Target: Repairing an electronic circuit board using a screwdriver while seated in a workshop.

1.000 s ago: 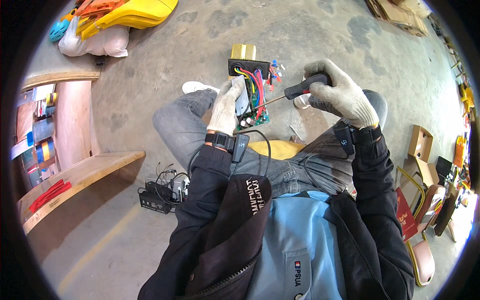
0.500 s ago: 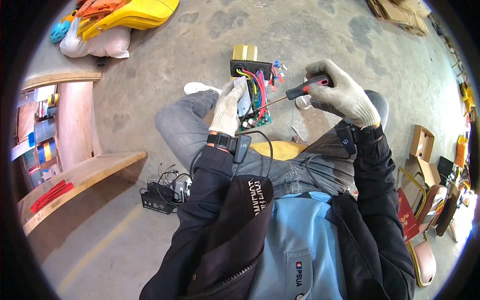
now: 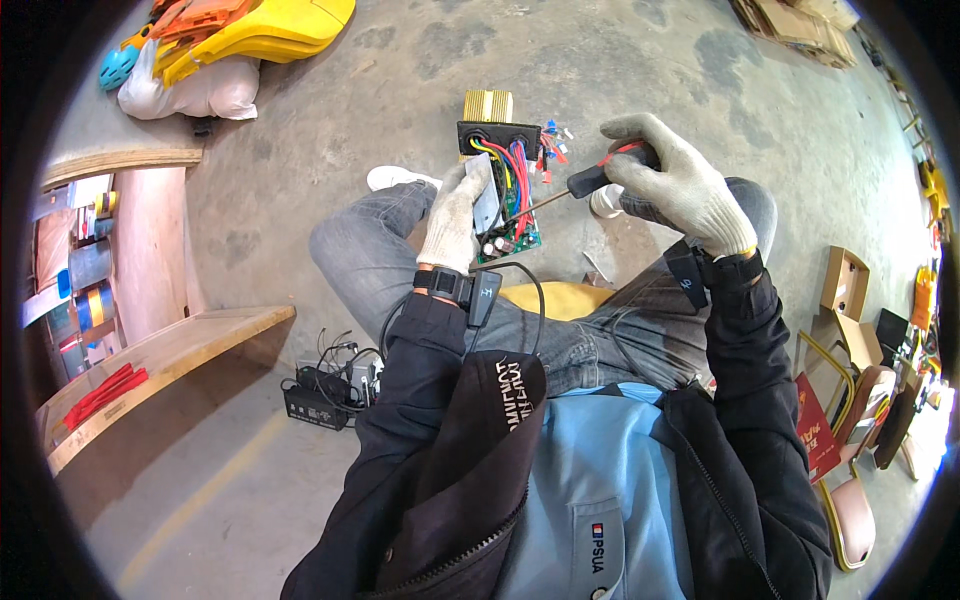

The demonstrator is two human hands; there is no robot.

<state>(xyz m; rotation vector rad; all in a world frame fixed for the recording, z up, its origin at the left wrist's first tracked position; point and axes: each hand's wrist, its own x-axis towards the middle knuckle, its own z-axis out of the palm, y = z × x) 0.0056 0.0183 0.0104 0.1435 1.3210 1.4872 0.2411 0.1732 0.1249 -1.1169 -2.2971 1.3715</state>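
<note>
- Clock centred on the circuit board (image 3: pixel 526 241), 12 = away from the wearer.
- Board is in front of the wearer, between the bent legs (image 3: pixel 370 232); can't tell if it touches the floor (image 3: pixel 620 70).
- Left hand (image 3: pixel 455 222) at 8-9, gripping the grey plate (image 3: pixel 485 205) along the board's left side; underside fingers hidden.
- Right hand (image 3: pixel 685 185) at 3, wrapped around the screwdriver (image 3: pixel 588 181); shaft points to 8, tip at the board, contact unclear.
- Room: bare floor from 11 to 1, past the gold heatsink (image 3: pixel 488 105). Legs bound 3 and 9; yellow seat (image 3: pixel 555 298) edge close at 5.
- Worktop (image 3: pixel 215 325) edge well off at 8.
- Materials: ribbed metal heatsink, flat black end plate (image 3: pixel 500 137), green board with round capacitors, plate smooth and flat.
- Wires (image 3: pixel 521 190) soft, red/blue/yellow, bunched through the end plate; loose connectors (image 3: pixel 553 145) at 1.
- Gloves knit, off-white; floor stained concrete; worktop wood.
</note>
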